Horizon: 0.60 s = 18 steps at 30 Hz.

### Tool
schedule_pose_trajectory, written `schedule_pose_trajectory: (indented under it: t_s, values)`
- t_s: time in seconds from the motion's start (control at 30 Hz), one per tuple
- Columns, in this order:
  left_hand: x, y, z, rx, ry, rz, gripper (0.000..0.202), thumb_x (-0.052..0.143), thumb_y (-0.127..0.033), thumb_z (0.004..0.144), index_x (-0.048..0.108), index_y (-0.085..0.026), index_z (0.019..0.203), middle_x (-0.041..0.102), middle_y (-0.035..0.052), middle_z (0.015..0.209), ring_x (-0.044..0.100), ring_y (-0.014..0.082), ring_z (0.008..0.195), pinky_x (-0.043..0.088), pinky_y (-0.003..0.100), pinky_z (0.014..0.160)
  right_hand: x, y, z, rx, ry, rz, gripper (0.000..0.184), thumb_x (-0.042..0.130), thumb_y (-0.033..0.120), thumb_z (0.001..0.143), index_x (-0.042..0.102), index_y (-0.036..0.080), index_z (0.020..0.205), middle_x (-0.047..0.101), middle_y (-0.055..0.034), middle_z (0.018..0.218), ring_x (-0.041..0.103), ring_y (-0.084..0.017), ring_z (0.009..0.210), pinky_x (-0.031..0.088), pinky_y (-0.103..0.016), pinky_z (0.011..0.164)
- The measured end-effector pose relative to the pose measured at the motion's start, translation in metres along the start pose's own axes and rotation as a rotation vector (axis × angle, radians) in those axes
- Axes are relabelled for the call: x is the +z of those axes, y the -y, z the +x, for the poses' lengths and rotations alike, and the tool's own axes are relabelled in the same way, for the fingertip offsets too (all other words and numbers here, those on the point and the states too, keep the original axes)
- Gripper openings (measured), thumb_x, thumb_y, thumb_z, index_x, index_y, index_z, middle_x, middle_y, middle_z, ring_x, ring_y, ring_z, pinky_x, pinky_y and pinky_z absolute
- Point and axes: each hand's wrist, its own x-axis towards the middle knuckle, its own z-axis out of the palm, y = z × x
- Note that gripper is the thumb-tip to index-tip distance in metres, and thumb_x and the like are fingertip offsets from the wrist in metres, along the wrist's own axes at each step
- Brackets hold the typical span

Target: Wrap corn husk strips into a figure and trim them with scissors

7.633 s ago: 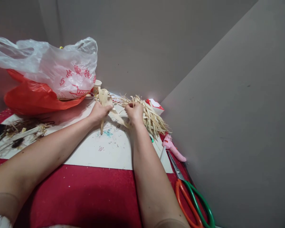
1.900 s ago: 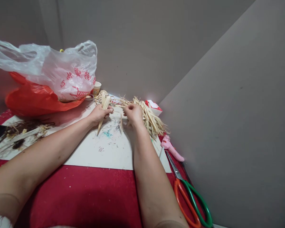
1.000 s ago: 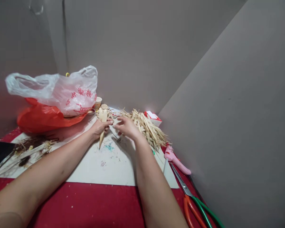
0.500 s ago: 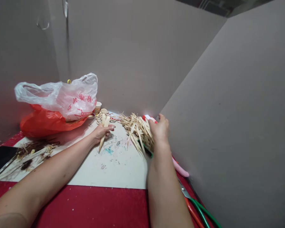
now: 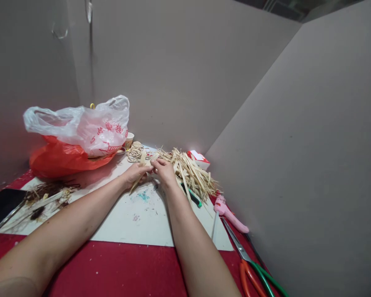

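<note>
Straw-coloured flat dried strips are pinched in the left hand; the right hand pinches a pale thin piece beside them, toward twelve o'clock over the white flat board.

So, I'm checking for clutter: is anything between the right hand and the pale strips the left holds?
Nothing visible: the right hand meets the left hand at the pale strips; the straw pile lies right of both.

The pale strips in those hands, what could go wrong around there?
The pale strips held by the left hand and right hand might tear if pulled hard. The loose pile beside the right hand could get knocked and scatter. The scissors lie near the right forearm, so it might bump them.
</note>
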Motion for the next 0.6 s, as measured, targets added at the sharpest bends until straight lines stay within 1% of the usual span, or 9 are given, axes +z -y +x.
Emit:
schedule_pose_trajectory:
  t_s: [0.07, 0.1, 0.17, 0.2, 0.27, 0.37, 0.47, 0.53, 0.6]
  values:
    - [-0.002, -0.002, 0.002, 0.004, -0.029, -0.041, 0.032, 0.063, -0.043, 0.078, 0.063, -0.012, 0.072, 0.056, 0.0014, 0.057, 0.035, 0.0045, 0.037, 0.021, 0.020, 0.037, -0.004, 0.002, 0.001, 0.053, -0.076, 0.103, 0.024, 0.072, 0.040, 0.063, 0.061, 0.018, 0.065, 0.058, 0.0031, 0.056, 0.052, -0.009, 0.052, 0.041, -0.020, 0.049]
    - [-0.002, -0.003, 0.003, 0.010, -0.070, -0.056, 0.035, 0.058, -0.044, 0.083, 0.065, -0.012, 0.073, 0.058, 0.0024, 0.058, 0.037, 0.0054, 0.037, 0.023, 0.020, 0.037, -0.006, 0.002, 0.002, 0.077, -0.112, 0.160, 0.022, 0.073, 0.037, 0.063, 0.063, 0.018, 0.067, 0.060, 0.0024, 0.060, 0.054, -0.010, 0.054, 0.043, -0.019, 0.050]
    - [-0.004, -0.004, 0.005, 0.019, -0.176, -0.078, 0.036, 0.052, -0.041, 0.087, 0.067, -0.012, 0.073, 0.060, 0.0029, 0.057, 0.042, 0.0067, 0.038, 0.027, 0.021, 0.038, -0.008, 0.001, 0.003, 0.122, -0.154, 0.274, 0.017, 0.073, 0.032, 0.064, 0.063, 0.019, 0.069, 0.062, 0.0023, 0.063, 0.057, -0.009, 0.056, 0.044, -0.018, 0.049]
    - [-0.004, -0.004, 0.006, 0.017, -0.215, -0.091, 0.035, 0.051, -0.038, 0.088, 0.067, -0.012, 0.073, 0.060, 0.0026, 0.055, 0.043, 0.0071, 0.038, 0.029, 0.020, 0.039, -0.009, 0.000, 0.004, 0.139, -0.150, 0.321, 0.016, 0.073, 0.029, 0.065, 0.063, 0.018, 0.070, 0.062, 0.0025, 0.063, 0.057, -0.009, 0.055, 0.045, -0.017, 0.048]
    - [-0.004, -0.005, 0.005, 0.000, -0.230, -0.125, 0.033, 0.053, -0.035, 0.088, 0.067, -0.011, 0.069, 0.060, 0.0025, 0.052, 0.046, 0.0079, 0.040, 0.033, 0.020, 0.042, -0.010, -0.004, 0.005, 0.160, -0.107, 0.378, 0.013, 0.073, 0.027, 0.068, 0.064, 0.018, 0.074, 0.062, 0.0029, 0.062, 0.057, -0.007, 0.054, 0.046, -0.016, 0.047]
    - [-0.001, -0.004, 0.002, -0.009, -0.150, -0.164, 0.024, 0.063, -0.031, 0.081, 0.068, -0.011, 0.069, 0.066, 0.0053, 0.059, 0.055, 0.0106, 0.048, 0.040, 0.021, 0.049, -0.011, -0.008, 0.005, 0.177, -0.034, 0.380, 0.015, 0.073, 0.024, 0.070, 0.066, 0.018, 0.080, 0.063, 0.0028, 0.062, 0.056, -0.007, 0.052, 0.045, -0.014, 0.044]
    - [0.001, -0.003, -0.001, 0.008, -0.064, -0.163, 0.017, 0.075, -0.025, 0.068, 0.069, -0.010, 0.071, 0.070, 0.0078, 0.066, 0.061, 0.0136, 0.057, 0.045, 0.023, 0.058, -0.010, -0.008, 0.005, 0.186, -0.013, 0.358, 0.015, 0.075, 0.022, 0.067, 0.066, 0.017, 0.077, 0.061, 0.0034, 0.059, 0.054, -0.006, 0.049, 0.043, -0.013, 0.040]
    - [0.001, -0.002, -0.001, 0.018, -0.055, -0.152, 0.018, 0.079, -0.021, 0.060, 0.067, -0.010, 0.067, 0.068, 0.0059, 0.061, 0.059, 0.0132, 0.055, 0.045, 0.024, 0.059, -0.009, -0.008, 0.004, 0.191, -0.022, 0.352, 0.015, 0.076, 0.022, 0.066, 0.065, 0.016, 0.076, 0.061, 0.0034, 0.059, 0.053, -0.006, 0.048, 0.042, -0.013, 0.039]
    - [0.000, 0.000, 0.000, 0.042, -0.095, -0.142, 0.020, 0.081, -0.019, 0.056, 0.063, -0.012, 0.064, 0.064, 0.0020, 0.055, 0.055, 0.0114, 0.050, 0.044, 0.025, 0.058, -0.008, -0.006, 0.003, 0.187, -0.048, 0.347, 0.018, 0.076, 0.026, 0.066, 0.065, 0.017, 0.077, 0.063, 0.0025, 0.064, 0.053, -0.006, 0.048, 0.042, -0.014, 0.039]
